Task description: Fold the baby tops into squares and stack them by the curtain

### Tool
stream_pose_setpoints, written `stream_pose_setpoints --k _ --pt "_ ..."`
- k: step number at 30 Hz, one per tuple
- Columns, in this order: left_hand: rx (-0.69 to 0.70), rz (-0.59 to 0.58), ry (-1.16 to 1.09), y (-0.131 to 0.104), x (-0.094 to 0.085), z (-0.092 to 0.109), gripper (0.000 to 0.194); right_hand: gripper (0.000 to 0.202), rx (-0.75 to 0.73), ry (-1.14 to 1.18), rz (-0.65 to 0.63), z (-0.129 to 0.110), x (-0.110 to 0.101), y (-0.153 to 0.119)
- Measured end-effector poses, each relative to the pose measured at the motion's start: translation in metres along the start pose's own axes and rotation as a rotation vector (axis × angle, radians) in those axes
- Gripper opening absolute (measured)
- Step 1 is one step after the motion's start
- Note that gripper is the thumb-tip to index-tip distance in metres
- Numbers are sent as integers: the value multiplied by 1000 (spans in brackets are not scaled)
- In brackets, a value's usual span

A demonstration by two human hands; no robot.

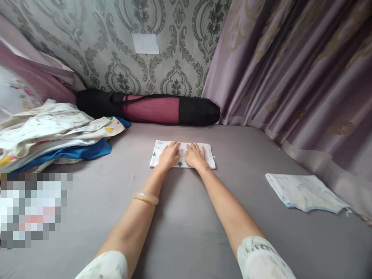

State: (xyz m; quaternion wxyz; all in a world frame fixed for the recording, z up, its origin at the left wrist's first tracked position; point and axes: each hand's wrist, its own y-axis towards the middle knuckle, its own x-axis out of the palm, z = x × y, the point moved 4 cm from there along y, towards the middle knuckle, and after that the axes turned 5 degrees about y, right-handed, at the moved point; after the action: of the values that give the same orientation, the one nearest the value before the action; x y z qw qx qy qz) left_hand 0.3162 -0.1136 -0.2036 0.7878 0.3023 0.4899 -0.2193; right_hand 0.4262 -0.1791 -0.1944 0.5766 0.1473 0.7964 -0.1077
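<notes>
A white cloth (182, 151) with small green and yellow prints lies folded into a flat rectangle on the grey sheet. My left hand (170, 154) rests palm down on its left half, fingers stretched out. On the right half, my right hand (195, 155) also lies flat with its fingers spread. Neither hand grips anything; both press on the cloth's top. A small tag pokes out at the cloth's right edge. The palms cover part of the print.
At the left is a heap of loose clothes (58, 128). A long black and dark red bag (151, 108) lies along the wall. A flat white garment with blue trim (305, 192) lies to the right, near the purple curtain (261, 69). A blurred patch covers the lower left.
</notes>
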Motion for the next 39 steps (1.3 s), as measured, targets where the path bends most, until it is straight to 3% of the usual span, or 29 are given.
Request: stream_pose_setpoints --k 4,8,12,16,23,30,39 --pt "-199 149 -184 2 -26 -26 44 54 -92 31 68 -29 -3 8" --pt "-355 205 -328 -2 -40 -54 44 55 -100 32 56 -42 18 8" --pt "-443 278 -515 -6 -38 -79 44 55 -95 1 92 -40 32 5" --pt "-486 339 -686 -6 -31 -93 42 55 -78 9 59 -39 27 7" --pt "-705 432 -996 -12 -28 -102 32 55 -119 67 23 -64 20 11" --pt "-754 434 -1090 -13 -27 -99 27 55 -131 43 99 -72 43 9" --pt "-774 431 -1093 -12 -26 -100 24 55 -119 51 2 -83 30 15"
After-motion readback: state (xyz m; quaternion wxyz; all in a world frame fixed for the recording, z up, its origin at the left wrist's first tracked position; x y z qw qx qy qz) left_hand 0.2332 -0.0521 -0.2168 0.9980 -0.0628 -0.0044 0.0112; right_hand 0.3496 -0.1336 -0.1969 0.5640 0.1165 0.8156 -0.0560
